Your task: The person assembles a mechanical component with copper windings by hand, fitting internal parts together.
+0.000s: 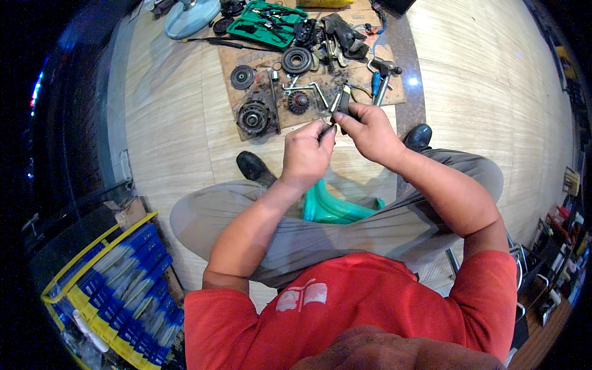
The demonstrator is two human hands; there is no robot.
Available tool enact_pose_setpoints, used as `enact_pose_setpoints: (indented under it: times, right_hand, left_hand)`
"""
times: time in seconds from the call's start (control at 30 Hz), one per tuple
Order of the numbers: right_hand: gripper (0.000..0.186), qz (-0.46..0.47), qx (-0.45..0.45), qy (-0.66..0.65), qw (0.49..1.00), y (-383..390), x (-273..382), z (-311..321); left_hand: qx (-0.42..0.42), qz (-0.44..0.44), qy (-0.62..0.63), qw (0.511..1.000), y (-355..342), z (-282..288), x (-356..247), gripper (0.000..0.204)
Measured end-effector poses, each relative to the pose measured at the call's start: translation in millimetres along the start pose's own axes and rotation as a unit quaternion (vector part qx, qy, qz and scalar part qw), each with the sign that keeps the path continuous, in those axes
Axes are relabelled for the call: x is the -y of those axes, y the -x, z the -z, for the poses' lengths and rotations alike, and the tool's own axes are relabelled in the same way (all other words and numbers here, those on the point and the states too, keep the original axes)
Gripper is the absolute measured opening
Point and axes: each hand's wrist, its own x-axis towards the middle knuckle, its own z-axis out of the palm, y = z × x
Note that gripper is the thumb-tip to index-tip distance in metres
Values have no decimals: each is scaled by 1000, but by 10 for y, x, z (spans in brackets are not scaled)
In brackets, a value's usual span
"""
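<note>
My left hand (pixel 308 151) and my right hand (pixel 374 135) meet above the near edge of a stained cardboard sheet (pixel 394 92). Both are closed in a pinch, fingertips nearly touching around something small and dark whose kind I cannot make out. Just beyond the right fingers shows a dark, slim piece with a pale metal part (pixel 344 95); whether it is held or lies behind is unclear. On the cardboard nearby are a round finned rotor (pixel 298 102), a bent metal wrench (pixel 319 92), a blue-handled tool (pixel 375 83) and a hammer (pixel 386 68).
Farther left on the cardboard sit a greasy motor-like housing (pixel 256 116), a pulley (pixel 242 77) and a black ring-shaped part (pixel 296 60). Behind them lies an open green tool case (pixel 265 24), with dirty gloves (pixel 345 36) beside it. A green plastic stool (pixel 336 209) stands between my legs.
</note>
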Motion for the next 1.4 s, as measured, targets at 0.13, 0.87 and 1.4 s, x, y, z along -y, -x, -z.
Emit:
enact_pose_setpoints:
  times: [0.13,0.87,1.4]
  right_hand:
    - [24,14,13,23,1000,-32,-67,28]
    - [21,39,-40,53,997,-2,-117,16]
    - [22,22,19,-18,999,-25,98,161]
  left_hand:
    - [42,52,79,995,-29,14,-12,17]
    - [-6,32,38,999,1,-18,-134,17]
    - [127,128,319,930,-56,40,-24,17]
